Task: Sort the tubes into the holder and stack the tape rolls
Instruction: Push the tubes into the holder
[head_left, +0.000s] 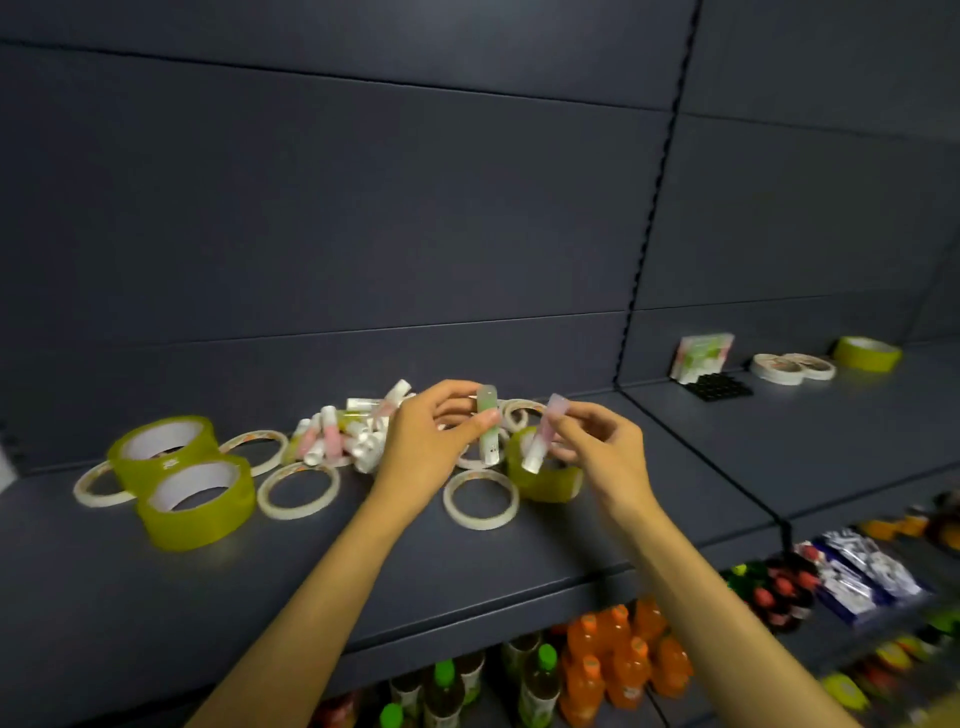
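Both forearms are extended over the shelf (519, 551). One green tube (488, 423) is pinched upright by the left hand (431, 441), one pink tube (543, 434) by the right hand (597, 447), apparently for sorting; the holder (719, 385) lies well right.

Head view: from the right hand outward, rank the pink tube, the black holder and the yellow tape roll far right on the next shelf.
1. Pink tube: pinched in the right hand.
2. Black holder: next shelf section, farther right and back.
3. Yellow tape roll: farthest right, by the back wall.
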